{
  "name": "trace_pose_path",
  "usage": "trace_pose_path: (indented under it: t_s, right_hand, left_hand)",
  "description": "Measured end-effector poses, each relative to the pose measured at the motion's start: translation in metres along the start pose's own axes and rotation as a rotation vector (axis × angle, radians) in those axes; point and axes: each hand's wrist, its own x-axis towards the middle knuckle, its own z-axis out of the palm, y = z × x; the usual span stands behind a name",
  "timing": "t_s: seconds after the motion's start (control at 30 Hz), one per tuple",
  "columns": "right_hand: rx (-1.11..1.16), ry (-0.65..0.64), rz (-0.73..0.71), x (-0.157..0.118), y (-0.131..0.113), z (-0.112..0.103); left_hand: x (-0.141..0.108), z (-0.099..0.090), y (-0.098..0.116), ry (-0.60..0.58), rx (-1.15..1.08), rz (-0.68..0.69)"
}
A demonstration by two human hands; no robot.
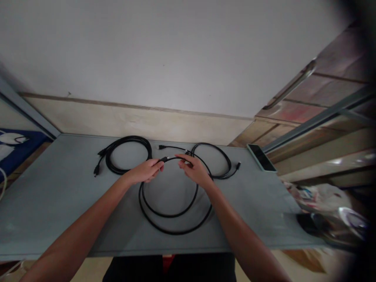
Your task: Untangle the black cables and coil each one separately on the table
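Note:
A black cable [176,233] hangs in wide loops between my two hands, over the middle of the grey table [67,211]. My left hand [148,170] is closed on the cable near its connector [163,159], which points right. My right hand [192,167] pinches the same cable a little to the right. On the left lies a coiled black cable [109,160] with two plugs beside it. Behind my right hand lies another looped black cable [227,158], its connector [238,165] at the right.
A phone [263,158] with a pale green edge lies at the table's back right. A dark object with a round shiny part [351,221] sits blurred at the right edge. The wall [147,121] rises directly behind the table.

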Motion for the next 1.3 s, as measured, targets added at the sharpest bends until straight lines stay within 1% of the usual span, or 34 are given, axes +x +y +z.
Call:
trace_pose_path:
  t_s: [0.07, 0.13, 0.23, 0.3, 0.37, 0.43, 0.5, 0.6, 0.7, 0.73, 0.8, 0.93, 1.03, 1.1, 1.2, 1.3]
  right_hand:
    - [-0.113, -0.049, -0.106, -0.003, -0.002, 0.007]
    - [-0.178, -0.096, -0.170, -0.006, -0.002, 0.015]
    - [-0.221, -0.141, -0.206, -0.010, -0.001, 0.023]
    - [-0.215, -0.159, -0.236, -0.010, -0.001, 0.025]
    - [-0.199, -0.144, -0.252, -0.009, -0.003, 0.025]
    - [-0.202, -0.095, -0.243, -0.007, -0.004, 0.022]
    - [-0.224, -0.033, -0.225, -0.004, -0.003, 0.016]
    - [-0.274, 0.114, -0.185, 0.001, 0.002, 0.000]
    - [-0.353, 0.287, -0.123, 0.006, 0.010, -0.017]
    - [-0.377, 0.327, -0.101, 0.007, 0.013, -0.022]
    - [-0.405, 0.351, -0.063, 0.009, 0.017, -0.027]
    - [-0.376, 0.240, -0.034, 0.007, 0.020, -0.024]
    - [-0.380, 0.164, -0.062, 0.005, 0.018, -0.019]
    - [-0.396, 0.105, -0.095, 0.003, 0.014, -0.016]
    - [-0.395, -0.047, -0.119, 0.000, 0.006, -0.011]
    - [-0.378, -0.196, -0.125, -0.003, -0.001, -0.006]
  left_hand:
    - [0.001, 0.000, -0.004, -0.004, 0.061, -0.018]
    - [0.003, 0.002, -0.008, 0.011, 0.159, 0.017]
    - [0.003, 0.011, -0.011, 0.057, 0.321, 0.179]
    - [0.003, 0.018, -0.011, 0.088, 0.382, 0.283]
    - [0.004, 0.023, -0.010, 0.118, 0.367, 0.319]
    - [0.005, 0.023, -0.008, 0.137, 0.295, 0.284]
    - [0.006, 0.018, -0.006, 0.126, 0.202, 0.214]
    - [0.005, 0.007, -0.002, 0.085, 0.047, 0.136]
    - [0.004, -0.003, 0.002, 0.107, -0.082, 0.114]
    - [0.003, -0.005, 0.003, 0.112, -0.106, 0.113]
    - [0.003, -0.008, 0.003, 0.118, -0.139, 0.113]
    - [0.006, -0.013, -0.001, 0.163, -0.168, 0.104]
    - [0.008, -0.016, -0.004, 0.203, -0.137, 0.096]
    - [0.009, -0.017, -0.005, 0.199, -0.088, 0.080]
    - [0.009, -0.013, -0.007, 0.171, 0.001, 0.083]
    - [0.009, -0.007, -0.007, 0.152, 0.089, 0.120]
